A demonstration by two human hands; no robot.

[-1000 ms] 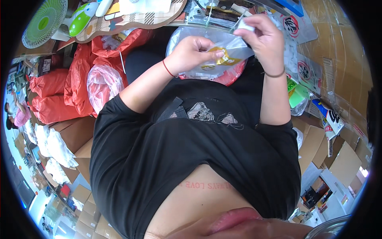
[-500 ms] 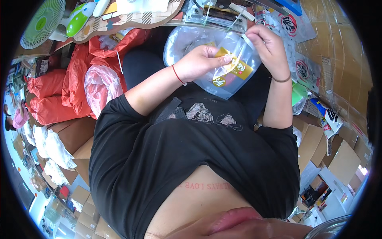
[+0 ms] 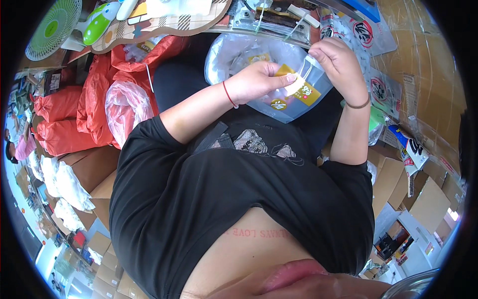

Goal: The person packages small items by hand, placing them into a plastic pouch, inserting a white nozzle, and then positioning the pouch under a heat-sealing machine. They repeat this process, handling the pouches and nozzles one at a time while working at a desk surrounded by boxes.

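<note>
Showing at 9 o'clock, near the rim of the view, is a person in pink point(image 3: 24, 148), small and far off. Up at 10 o'clock stands a fan point(image 3: 51, 29) with a green middle. White bags point(image 3: 69, 184) lie between 8 and 9 o'clock, beside cardboard boxes point(image 3: 94, 169). Between 9 and 10 o'clock lie red bags point(image 3: 92, 94), with a clear, pinkish bag point(image 3: 127, 112) just to their right. A wavy-edged mat point(image 3: 172, 25) with checked patches lies at 11 o'clock, above them.

Near 12 o'clock, a large clear bag point(image 3: 215, 62) sits open beyond the person's black top point(image 3: 239, 194). The left hand point(image 3: 256, 82), a red cord point(image 3: 229, 93) round its wrist, comes over this bag and grips a clear pouch point(image 3: 289, 112) with a gold label, thumb flat on the front. That pouch is between 1 and 2 o'clock, tilted, between the 2 hands and in front of the large bag. The right hand point(image 3: 336, 57) has its thumb and forefinger pinched narrow on the pouch's upper edge; a brown band point(image 3: 358, 104) circles that wrist.

Farther right, a green thing point(image 3: 377, 118) shows between 2 and 3 o'clock, and a blue and white packet point(image 3: 411, 147) lies at 3 o'clock.
</note>
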